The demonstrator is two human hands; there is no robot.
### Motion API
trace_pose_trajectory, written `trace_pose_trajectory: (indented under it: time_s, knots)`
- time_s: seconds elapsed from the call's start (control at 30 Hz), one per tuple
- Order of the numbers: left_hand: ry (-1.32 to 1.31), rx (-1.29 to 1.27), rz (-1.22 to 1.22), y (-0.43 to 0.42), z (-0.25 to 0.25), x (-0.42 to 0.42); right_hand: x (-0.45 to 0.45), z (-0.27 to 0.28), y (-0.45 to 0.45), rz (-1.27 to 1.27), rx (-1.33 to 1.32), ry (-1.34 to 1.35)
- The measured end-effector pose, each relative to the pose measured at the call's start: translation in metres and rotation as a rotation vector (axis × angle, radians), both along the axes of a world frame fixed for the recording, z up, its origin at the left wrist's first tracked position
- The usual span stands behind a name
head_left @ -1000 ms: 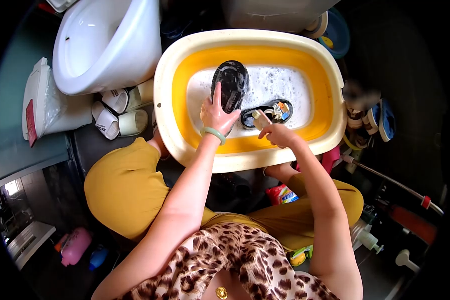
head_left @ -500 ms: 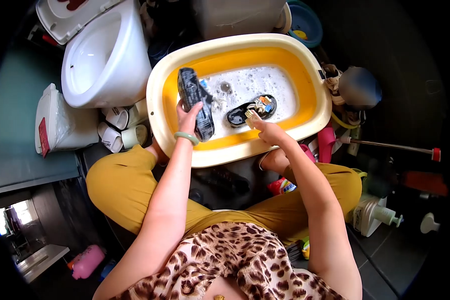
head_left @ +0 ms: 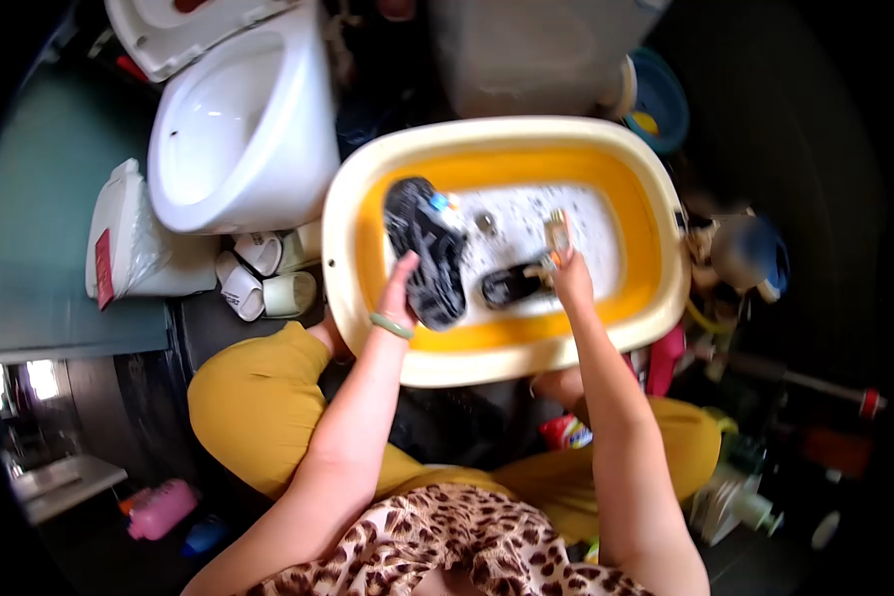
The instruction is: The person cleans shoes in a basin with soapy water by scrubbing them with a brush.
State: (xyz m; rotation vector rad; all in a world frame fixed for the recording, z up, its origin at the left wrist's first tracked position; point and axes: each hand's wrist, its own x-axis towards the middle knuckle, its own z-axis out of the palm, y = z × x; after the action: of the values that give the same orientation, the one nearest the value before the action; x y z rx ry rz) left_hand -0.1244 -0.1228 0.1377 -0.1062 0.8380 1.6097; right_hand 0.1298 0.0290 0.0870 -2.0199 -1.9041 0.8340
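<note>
My left hand (head_left: 399, 288) grips a black slipper (head_left: 427, 233) by its edge, its foam-streaked sole turned toward me. Small coloured decorations show at that slipper's far side. In my right hand (head_left: 574, 280) is a small pale scrub brush (head_left: 558, 230), raised above the suds. Below and beside it, a second black slipper (head_left: 510, 286) lies in the soapy water (head_left: 526, 209), its decorated strap partly hidden by the brush and hand. Both hands are over a yellow basin with a cream rim (head_left: 497, 372).
A white toilet (head_left: 238, 119) and a white bin (head_left: 169, 238) stand to the left, with several pale slippers (head_left: 258, 278) on the floor. A blue bucket (head_left: 661, 99) is behind the basin. A long-handled tool (head_left: 815, 382) and bottles lie right.
The slipper in my left hand has turned from edge-on to show its sole. My right hand has lifted the brush off the other slipper and tipped it upward. The camera view has shifted.
</note>
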Motion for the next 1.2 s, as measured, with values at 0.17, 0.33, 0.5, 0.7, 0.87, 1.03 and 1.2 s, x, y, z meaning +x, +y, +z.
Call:
trace_pose_trajectory:
  time_s: [0.17,0.33,0.5,0.7,0.87,1.03,1.2]
  knots:
    - [-0.117,-0.103,-0.068,-0.003,-0.042,0.013,-0.021,-0.016,0.001,0.207,0.153,-0.288]
    - [-0.142,-0.118,-0.111,0.0,-0.042,0.019,-0.028,-0.032,-0.008,0.397,0.243,-0.415]
    - [-0.01,-0.093,-0.064,0.014,-0.025,0.017,-0.024,-0.043,-0.019,0.451,0.314,-0.404]
    - [0.083,0.032,-0.031,0.021,-0.002,0.001,-0.029,-0.032,0.0,0.521,0.18,-0.554]
    - [0.072,0.133,0.03,0.018,0.018,-0.006,0.0,-0.012,0.027,0.527,0.271,-0.546]
    - [0.027,0.137,0.037,0.01,0.017,-0.011,0.028,0.036,0.053,0.512,0.141,-0.544]
    - [-0.015,0.119,0.018,0.017,0.019,-0.008,0.025,0.07,0.062,0.572,0.239,-0.446]
